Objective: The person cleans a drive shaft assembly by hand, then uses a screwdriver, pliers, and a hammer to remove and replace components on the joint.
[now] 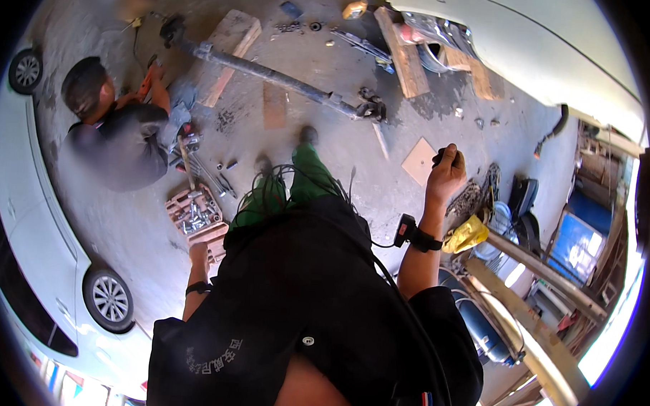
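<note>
My right hand (447,177) is raised at the right with its fingers closed around a small black object (438,157), whose kind I cannot make out. Beyond that hand a square tan board (419,162) lies on the floor. Low at my left side hangs my left hand (198,254), close to an open socket-tool case (213,236) full of metal pieces. Its fingers are too small and partly hidden to read. Ahead of my feet, a long grey metal axle-like shaft (272,76) stretches across the floor and over a wooden beam.
A co-worker (120,128) crouches at the left, holding an orange tool (144,89). White cars stand at the left (35,193) and far right (538,39). Wooden blocks (401,59) lie near the right one. A blue tank (478,319) and yellow cloth (467,234) are at my right.
</note>
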A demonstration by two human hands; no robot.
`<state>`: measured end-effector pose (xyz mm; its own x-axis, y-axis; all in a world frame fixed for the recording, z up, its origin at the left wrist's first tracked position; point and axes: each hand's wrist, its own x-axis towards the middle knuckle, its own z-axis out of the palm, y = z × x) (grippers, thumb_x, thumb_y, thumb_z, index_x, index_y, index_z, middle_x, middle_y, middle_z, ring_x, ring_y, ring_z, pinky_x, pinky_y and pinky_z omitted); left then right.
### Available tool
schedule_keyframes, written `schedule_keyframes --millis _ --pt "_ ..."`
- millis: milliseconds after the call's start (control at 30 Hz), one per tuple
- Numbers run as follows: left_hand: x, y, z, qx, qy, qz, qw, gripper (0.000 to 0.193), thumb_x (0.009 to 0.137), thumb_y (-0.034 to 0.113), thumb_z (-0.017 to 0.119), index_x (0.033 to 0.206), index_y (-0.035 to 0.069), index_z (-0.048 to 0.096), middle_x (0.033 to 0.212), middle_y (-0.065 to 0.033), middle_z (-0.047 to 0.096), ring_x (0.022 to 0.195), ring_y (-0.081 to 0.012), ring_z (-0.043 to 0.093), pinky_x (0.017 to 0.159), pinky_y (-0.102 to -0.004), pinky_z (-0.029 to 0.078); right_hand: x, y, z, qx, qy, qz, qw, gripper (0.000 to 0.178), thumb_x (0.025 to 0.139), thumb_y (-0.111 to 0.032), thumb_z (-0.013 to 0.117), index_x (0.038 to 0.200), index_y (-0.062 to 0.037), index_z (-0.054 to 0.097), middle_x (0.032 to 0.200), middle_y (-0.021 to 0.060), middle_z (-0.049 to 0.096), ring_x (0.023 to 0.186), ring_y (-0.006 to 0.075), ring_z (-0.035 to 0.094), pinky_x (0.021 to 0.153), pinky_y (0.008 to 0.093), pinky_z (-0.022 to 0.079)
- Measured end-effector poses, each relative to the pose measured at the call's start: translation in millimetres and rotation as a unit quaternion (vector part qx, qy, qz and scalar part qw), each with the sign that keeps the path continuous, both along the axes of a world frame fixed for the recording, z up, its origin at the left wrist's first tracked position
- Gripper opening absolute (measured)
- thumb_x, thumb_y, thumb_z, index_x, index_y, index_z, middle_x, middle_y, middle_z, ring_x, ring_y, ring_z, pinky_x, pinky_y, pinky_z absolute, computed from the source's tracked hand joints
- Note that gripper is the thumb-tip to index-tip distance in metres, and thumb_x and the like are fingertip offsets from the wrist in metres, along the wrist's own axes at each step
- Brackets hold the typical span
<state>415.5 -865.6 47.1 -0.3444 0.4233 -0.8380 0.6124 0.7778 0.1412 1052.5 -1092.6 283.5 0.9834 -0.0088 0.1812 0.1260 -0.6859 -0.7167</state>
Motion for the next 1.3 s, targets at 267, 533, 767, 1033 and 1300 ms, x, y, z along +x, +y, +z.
schedule_keyframes --millis 267,533,767,1033,1300 --pt "117 112 -14 0.151 -0.098 -0.294 0.939 0.034 0.09 0.021 0.049 0.105 0.006 0.075 0.09 -0.014 0.072 0.076 -0.0244 0.07 0.065 -0.0386 0.057 -74 -93 17 -0.024 -0.075 -0.112 0.991 0.041 0.104 -0.029 0.058 0.075 -0.0002 0.066 0.059 0.0072 0.064 0.054 0.0129 0.059 0.053 0.0309 0.046" --pt "89 149 -63 0.085 -0.103 -0.279 0.951 0.027 0.094 0.018 0.049 0.102 0.006 0.071 0.089 -0.0087 0.068 0.072 -0.0207 0.066 0.062 -0.0347 0.054 -191 -198 9 -0.038 -0.043 -0.299 0.952 0.046 0.103 -0.036 0.057 0.076 0.0001 0.067 0.059 0.0091 0.064 0.052 0.0176 0.06 0.052 0.0348 0.047" --pt "92 81 8 -0.007 -0.094 -0.241 0.966 0.019 0.091 0.015 0.05 0.101 0.009 0.066 0.083 -0.007 0.059 0.069 -0.0214 0.06 0.059 -0.0393 0.05 -206 -244 -5 -0.037 -0.038 -0.338 0.94 0.047 0.103 -0.036 0.056 0.075 -0.0005 0.066 0.059 0.01 0.064 0.052 0.0202 0.061 0.053 0.0363 0.047" --pt "132 14 57 0.046 -0.072 -0.212 0.974 0.025 0.092 0.015 0.048 0.104 0.007 0.068 0.088 -0.008 0.064 0.068 -0.0209 0.062 0.056 -0.038 0.051 -145 -321 -27 -0.012 -0.003 -0.316 0.949 0.044 0.103 -0.036 0.055 0.079 -0.0014 0.069 0.06 0.0096 0.065 0.054 0.0209 0.063 0.055 0.0377 0.048" --pt "185 -42 89 0.161 -0.07 -0.302 0.937 0.034 0.093 0.014 0.044 0.11 0.004 0.071 0.097 -0.0113 0.07 0.07 -0.0234 0.067 0.059 -0.035 0.054 -98 -380 -76 -0.031 0.107 -0.237 0.965 0.029 0.1 -0.027 0.057 0.098 -0.0028 0.072 0.072 0.0121 0.071 0.065 0.0239 0.068 0.064 0.0391 0.052"
